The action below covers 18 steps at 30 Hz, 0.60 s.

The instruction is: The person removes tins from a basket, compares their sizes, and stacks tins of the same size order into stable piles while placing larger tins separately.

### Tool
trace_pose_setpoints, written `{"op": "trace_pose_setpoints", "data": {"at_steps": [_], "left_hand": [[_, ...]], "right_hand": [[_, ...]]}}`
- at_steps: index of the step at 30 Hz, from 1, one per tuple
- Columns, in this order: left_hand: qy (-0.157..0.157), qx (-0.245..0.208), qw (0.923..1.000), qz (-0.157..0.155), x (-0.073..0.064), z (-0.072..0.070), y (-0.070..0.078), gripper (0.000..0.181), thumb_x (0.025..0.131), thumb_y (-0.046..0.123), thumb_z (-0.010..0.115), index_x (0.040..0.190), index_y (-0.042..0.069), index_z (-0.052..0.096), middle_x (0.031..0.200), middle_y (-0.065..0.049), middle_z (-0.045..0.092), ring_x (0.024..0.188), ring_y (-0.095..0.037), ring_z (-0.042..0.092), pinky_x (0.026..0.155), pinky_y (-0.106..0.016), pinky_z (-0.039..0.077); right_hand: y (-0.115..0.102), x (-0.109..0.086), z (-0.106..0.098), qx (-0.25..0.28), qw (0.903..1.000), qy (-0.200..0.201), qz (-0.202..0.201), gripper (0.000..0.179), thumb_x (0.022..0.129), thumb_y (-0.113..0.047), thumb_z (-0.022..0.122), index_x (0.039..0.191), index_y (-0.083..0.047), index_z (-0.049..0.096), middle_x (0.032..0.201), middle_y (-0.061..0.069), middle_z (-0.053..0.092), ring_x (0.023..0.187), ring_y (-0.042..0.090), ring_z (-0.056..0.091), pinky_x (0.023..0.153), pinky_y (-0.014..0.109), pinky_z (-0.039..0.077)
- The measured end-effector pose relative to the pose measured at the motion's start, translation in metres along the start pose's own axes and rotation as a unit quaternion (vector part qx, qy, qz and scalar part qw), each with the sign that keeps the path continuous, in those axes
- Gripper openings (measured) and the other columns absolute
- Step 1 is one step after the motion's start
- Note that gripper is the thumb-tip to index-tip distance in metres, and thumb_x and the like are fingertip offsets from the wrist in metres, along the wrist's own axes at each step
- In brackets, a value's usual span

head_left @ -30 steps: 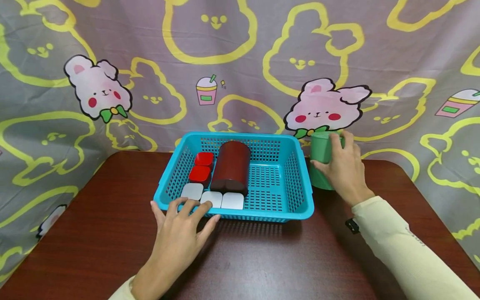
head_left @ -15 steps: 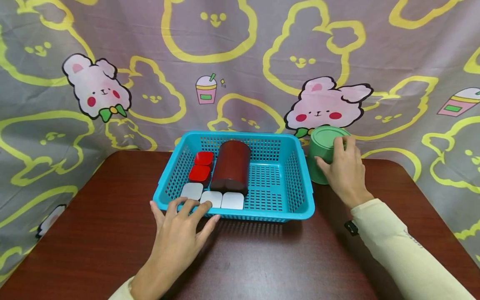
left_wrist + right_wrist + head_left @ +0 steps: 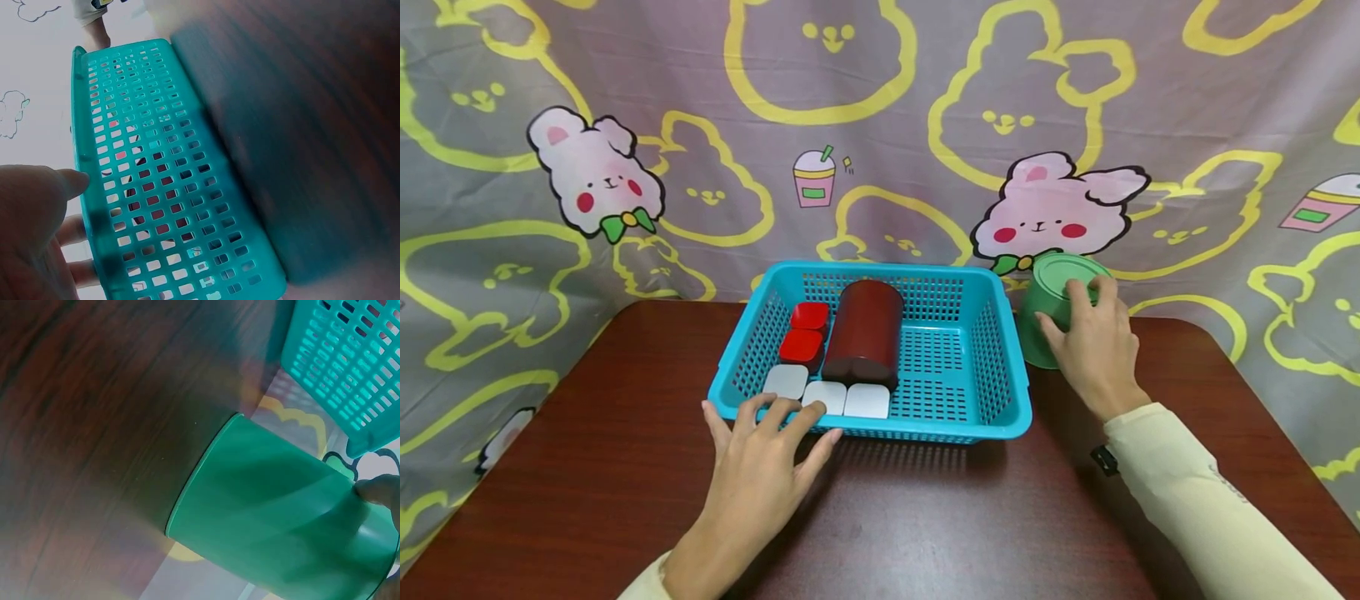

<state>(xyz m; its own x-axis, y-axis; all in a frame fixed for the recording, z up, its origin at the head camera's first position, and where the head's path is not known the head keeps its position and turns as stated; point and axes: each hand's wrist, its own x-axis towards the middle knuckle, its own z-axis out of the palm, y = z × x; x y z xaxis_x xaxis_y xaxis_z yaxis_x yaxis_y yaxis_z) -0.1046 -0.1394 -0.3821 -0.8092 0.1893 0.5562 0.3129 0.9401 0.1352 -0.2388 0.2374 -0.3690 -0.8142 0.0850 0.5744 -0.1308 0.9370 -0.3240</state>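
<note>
My left hand (image 3: 756, 471) grips the near rim of a turquoise perforated plastic basket (image 3: 940, 428), thumb outside the rim and fingers over it. In the left wrist view its thumb (image 3: 76, 182) lies on the rim. My right hand (image 3: 1099, 350) holds a green canister (image 3: 1041, 325) near its top, just right of the basket. The canister's round end faces up and leans a little to the right. From the right wrist, the canister's smooth side (image 3: 269, 500) shows, with the thumb pressed against it near the top.
Inside the basket, a glossy dark brown cylinder (image 3: 865, 329) lies lengthwise. Two red square-topped pieces (image 3: 801, 345) sit on its left, and three white ones (image 3: 867, 402) line the front. A patterned curtain (image 3: 880, 150) hangs behind the brown table (image 3: 887, 517).
The green canister has tipped so more of its round top shows, then shifted slightly right with my right hand. My left hand stays on the basket rim.
</note>
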Motion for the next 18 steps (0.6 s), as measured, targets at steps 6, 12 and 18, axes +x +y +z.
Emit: {"op": "trace_pose_setpoints", "data": {"at_steps": [6,12,18], "left_hand": [[-0.006,0.002,1.0,-0.001,0.0004,-0.0006,0.0009,0.035,0.09,0.044,0.081,0.114,0.019,0.079,0.107,-0.01,0.075,0.114,-0.043,0.062,0.1,-0.096,0.017],[-0.004,0.0,1.0,-0.002,0.0008,-0.0007,0.0007,0.035,0.091,0.045,0.079,0.113,0.019,0.079,0.107,-0.01,0.075,0.114,-0.043,0.062,0.1,-0.096,0.017],[-0.003,0.0,1.0,-0.003,0.0011,-0.0017,0.0005,0.034,0.091,0.046,0.079,0.113,0.019,0.08,0.107,-0.01,0.075,0.114,-0.042,0.062,0.1,-0.095,0.017]], "right_hand": [[0.0003,-0.0014,0.0001,-0.005,1.0,-0.002,0.008,0.053,0.095,-0.026,0.077,0.136,-0.001,0.054,0.139,0.031,0.045,0.114,0.06,0.055,0.078,0.079,0.052],[-0.0004,-0.0007,0.0011,-0.011,0.9999,0.003,0.007,0.055,0.095,-0.026,0.077,0.136,0.0,0.053,0.14,0.032,0.045,0.119,0.058,0.054,0.078,0.08,0.051],[-0.0018,0.0011,0.0017,-0.016,0.9998,-0.005,0.01,0.055,0.095,-0.027,0.076,0.136,0.0,0.052,0.142,0.032,0.044,0.126,0.056,0.05,0.078,0.08,0.05]]}}
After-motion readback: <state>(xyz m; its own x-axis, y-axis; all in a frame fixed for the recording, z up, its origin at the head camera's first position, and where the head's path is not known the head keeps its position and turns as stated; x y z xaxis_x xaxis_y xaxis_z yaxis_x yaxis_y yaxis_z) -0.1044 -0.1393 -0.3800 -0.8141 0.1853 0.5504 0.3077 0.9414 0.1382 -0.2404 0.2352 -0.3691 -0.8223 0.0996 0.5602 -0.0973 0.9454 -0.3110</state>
